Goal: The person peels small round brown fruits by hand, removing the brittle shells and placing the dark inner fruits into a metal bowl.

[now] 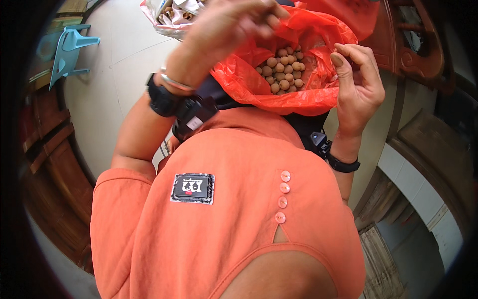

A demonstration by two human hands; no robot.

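Note:
A red plastic bag [261, 88] lies open before me, with several small round brown fruits [280, 67], like longans, inside. My left hand [239, 26], blurred, is over the bag's far left side; its fingers are bent, and whether they hold anything is unclear. At the bag's right rim is my right hand [358, 74], its thumb and forefinger tips close together; the picture does not settle whether they pinch anything. Beyond my left forearm, a whitish plastic bag [175, 28] contains brown round pieces and crumpled white material, partly hidden by that arm.
A light blue plastic stool [69, 48] stands on the pale floor at the left. Carved dark wooden furniture [418, 56] is at the upper right, beside a red plastic container [351, 15]. Wooden panels [59, 179] line the left edge.

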